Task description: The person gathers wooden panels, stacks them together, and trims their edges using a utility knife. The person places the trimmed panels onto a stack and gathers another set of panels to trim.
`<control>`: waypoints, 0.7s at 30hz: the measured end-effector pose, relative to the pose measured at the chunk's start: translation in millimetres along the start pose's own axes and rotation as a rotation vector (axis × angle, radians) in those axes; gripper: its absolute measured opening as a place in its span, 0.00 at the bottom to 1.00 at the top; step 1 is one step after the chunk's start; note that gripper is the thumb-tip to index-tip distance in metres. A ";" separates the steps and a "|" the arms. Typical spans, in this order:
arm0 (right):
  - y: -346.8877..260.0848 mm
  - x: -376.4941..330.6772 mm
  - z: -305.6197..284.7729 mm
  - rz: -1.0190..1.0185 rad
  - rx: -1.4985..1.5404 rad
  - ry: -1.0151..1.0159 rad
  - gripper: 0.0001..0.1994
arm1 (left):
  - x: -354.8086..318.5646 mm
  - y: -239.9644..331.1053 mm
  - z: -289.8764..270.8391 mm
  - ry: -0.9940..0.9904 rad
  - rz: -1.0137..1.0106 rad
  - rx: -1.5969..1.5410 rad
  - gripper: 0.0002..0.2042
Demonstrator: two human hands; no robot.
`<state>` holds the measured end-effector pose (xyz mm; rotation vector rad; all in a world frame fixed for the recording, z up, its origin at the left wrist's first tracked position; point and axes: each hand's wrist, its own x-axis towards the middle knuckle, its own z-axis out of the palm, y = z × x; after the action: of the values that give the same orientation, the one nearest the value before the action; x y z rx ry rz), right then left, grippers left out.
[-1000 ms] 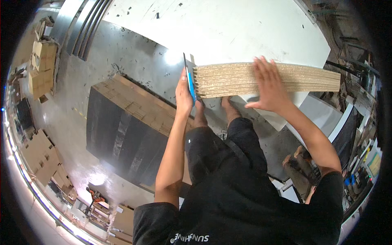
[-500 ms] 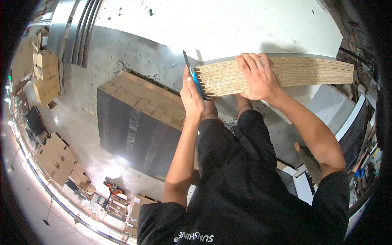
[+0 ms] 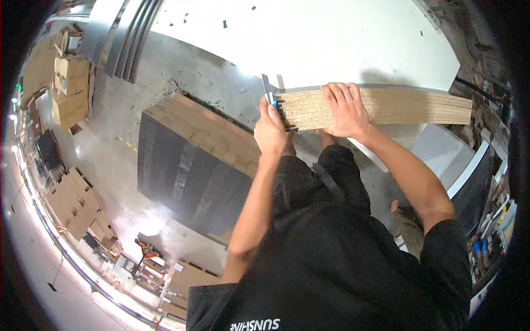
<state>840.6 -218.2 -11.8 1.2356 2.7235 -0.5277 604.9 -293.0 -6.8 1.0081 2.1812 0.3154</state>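
The left hand (image 3: 270,132) is closed narrowly around a cutter (image 3: 266,84), its grey blade pointing up past the fingers and a small blue part showing beside them, right at the left end of a stack of boards (image 3: 408,105). That stack lies along the near edge of a broad white surface (image 3: 331,47), its pale, rough board edges turned up toward the head; its right end reaches past the surface's right corner, and whether its near side is borne from below cannot be told. The right hand (image 3: 348,113) spans the stack left of its middle, fingers bent over the far edge and thumb at the near edge, gripping it. Beyond that far edge the surface spreads wide, with a few dark scraps (image 3: 225,24) well apart from both hands. Off the surface's left edge, a strip of grey floor (image 3: 201,58) runs between it and a dark-sided pile (image 3: 190,168), whose right end passes behind the left forearm in this view. Dark strips (image 3: 130,41) stand farther off, by the surface's far left, and cardboard boxes (image 3: 72,91) sit beyond the floor there.
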 end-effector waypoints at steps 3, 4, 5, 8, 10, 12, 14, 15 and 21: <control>-3.9 2.3 1.8 0.003 -0.011 -0.041 0.60 | 17.4 -40.3 -2.0 0.027 0.153 -0.532 0.33; -5.9 3.7 2.7 0.004 -0.011 -0.067 0.60 | 21.9 -41.9 -5.6 0.035 0.139 -0.586 0.33; -5.1 5.3 -0.6 0.003 -0.011 -0.086 0.60 | 27.5 -32.4 -9.0 0.042 0.127 -0.509 0.34; -5.0 4.5 -3.3 0.011 0.000 -0.090 0.60 | 26.8 -1.8 -7.4 0.040 0.035 -0.207 0.31; 1.0 4.6 -0.1 0.012 -0.015 -0.072 0.60 | 26.7 24.5 -15.3 -0.012 0.015 -0.002 0.29; -1.5 -2.0 0.8 0.003 -0.020 -0.067 0.59 | 18.8 32.1 -17.1 -0.068 -0.020 0.207 0.28; -1.0 4.9 -6.2 -0.003 -0.003 -0.029 0.59 | 20.4 34.4 -13.9 0.048 0.064 0.247 0.24; -2.7 5.7 -6.6 -0.001 -0.004 -0.029 0.58 | 19.3 33.9 -14.4 0.069 0.086 0.206 0.24; -1.1 4.3 2.4 -0.010 -0.015 0.001 0.59 | 35.4 -40.7 5.4 -0.001 0.146 -0.176 0.28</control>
<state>836.7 -216.6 -14.8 1.2202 2.7302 -0.5064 569.4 -294.3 -47.8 1.0683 2.0421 0.5645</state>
